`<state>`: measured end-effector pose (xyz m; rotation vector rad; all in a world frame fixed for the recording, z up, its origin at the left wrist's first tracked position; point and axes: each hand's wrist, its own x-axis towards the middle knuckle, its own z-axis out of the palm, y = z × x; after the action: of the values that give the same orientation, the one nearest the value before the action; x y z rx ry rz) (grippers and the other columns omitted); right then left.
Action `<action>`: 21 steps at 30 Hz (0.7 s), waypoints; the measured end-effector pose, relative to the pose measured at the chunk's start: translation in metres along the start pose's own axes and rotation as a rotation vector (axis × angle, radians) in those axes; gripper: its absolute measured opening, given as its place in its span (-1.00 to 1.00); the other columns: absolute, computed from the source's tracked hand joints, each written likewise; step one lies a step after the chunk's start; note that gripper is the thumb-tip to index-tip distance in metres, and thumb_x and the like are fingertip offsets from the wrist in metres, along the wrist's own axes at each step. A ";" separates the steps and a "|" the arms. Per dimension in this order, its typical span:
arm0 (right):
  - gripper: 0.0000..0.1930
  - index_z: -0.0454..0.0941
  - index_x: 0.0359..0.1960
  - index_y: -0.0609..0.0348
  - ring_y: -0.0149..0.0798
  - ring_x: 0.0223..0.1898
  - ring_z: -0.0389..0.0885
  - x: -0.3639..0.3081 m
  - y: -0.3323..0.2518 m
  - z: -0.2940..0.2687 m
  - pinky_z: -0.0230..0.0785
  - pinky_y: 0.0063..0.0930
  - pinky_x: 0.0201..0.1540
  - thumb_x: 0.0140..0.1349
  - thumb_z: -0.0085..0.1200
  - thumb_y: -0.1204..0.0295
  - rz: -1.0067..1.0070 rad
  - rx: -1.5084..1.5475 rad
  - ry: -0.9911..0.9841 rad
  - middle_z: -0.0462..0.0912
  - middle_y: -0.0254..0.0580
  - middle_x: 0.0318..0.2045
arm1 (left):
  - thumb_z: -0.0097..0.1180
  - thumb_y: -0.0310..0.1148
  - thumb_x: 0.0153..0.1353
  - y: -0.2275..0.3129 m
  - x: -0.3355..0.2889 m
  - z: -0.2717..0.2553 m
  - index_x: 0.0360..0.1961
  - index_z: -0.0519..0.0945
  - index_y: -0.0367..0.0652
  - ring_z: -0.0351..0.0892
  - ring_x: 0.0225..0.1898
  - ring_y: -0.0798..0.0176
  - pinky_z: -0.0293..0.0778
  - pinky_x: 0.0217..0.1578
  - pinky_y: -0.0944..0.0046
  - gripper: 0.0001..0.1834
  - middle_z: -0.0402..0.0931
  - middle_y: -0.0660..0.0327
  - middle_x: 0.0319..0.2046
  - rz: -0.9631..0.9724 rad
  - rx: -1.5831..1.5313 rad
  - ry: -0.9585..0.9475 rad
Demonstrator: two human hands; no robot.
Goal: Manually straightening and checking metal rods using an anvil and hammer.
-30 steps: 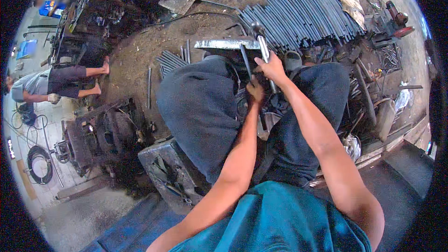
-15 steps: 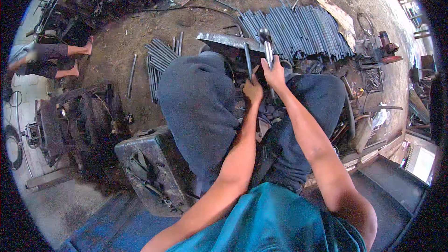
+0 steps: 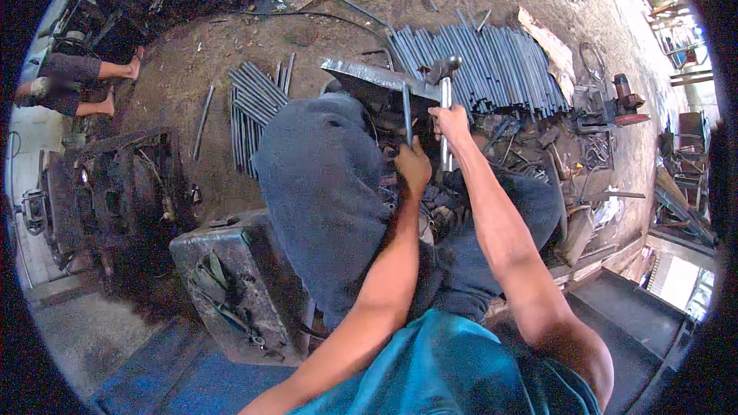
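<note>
My left hand (image 3: 413, 166) is closed around a dark metal rod (image 3: 407, 115), whose far end reaches the near edge of a long steel block (image 3: 377, 77) with a worn, shiny rim. Just right of it, my right hand (image 3: 450, 121) grips a hammer (image 3: 446, 92) by its silvery metal handle. The hammer's dark head (image 3: 441, 69) appears over the right end of the block; whether it touches is unclear. The handle's lower end sticks out below my fist. Both hands are between my knees, close together but apart.
Beyond the block lies a wide row of metal rods (image 3: 484, 65), with a smaller pile (image 3: 260, 92) to the left. A battered metal box (image 3: 238, 284) holding tools stands by my left leg. Machinery (image 3: 115, 207) is at left, near another person's bare feet (image 3: 127, 69). Scrap and tools lie at right.
The hammer has tilted, so its head now shows side-on and its handle below my fist is visible. My right thigh has dropped lower. The left hand still holds the rod.
</note>
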<state>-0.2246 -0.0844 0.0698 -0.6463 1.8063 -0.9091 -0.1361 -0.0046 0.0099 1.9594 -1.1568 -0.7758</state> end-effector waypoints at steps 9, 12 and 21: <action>-0.65 0.38 -0.54 0.30 -0.42 -0.86 0.31 -0.056 -0.143 -0.049 0.12 -0.48 -0.84 0.05 0.22 0.26 -0.496 0.014 -0.062 0.36 -0.33 -0.82 | -0.19 -0.02 0.29 0.025 0.003 -0.011 -0.45 0.52 -0.40 0.51 -0.33 -0.35 0.36 -0.27 -0.20 -0.44 0.50 -0.30 -0.48 -0.133 0.100 -0.240; -0.66 0.43 -0.52 0.25 -0.42 -0.83 0.34 -0.075 -0.207 -0.060 0.17 -0.48 -0.79 0.08 0.21 0.21 -0.687 -0.023 0.055 0.41 -0.32 -0.80 | -0.15 -0.02 0.27 0.033 0.003 -0.018 -0.54 0.53 -0.36 0.54 -0.39 -0.30 0.42 -0.32 -0.16 -0.45 0.52 -0.25 -0.52 -0.133 0.138 -0.204; -0.75 0.51 -0.35 0.33 0.06 -0.41 0.62 -0.055 -0.105 -0.012 0.41 -0.16 -0.36 0.10 0.09 0.34 -0.747 -0.434 0.220 0.60 0.14 -0.51 | -0.15 -0.05 0.27 0.038 0.008 -0.032 -0.47 0.56 -0.40 0.52 -0.33 -0.34 0.38 -0.25 -0.19 -0.46 0.51 -0.28 -0.47 -0.153 0.129 -0.242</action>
<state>-0.2116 -0.0993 0.1871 -1.6214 2.0016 -1.0958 -0.1259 -0.0155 0.0580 2.1237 -1.2329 -1.0666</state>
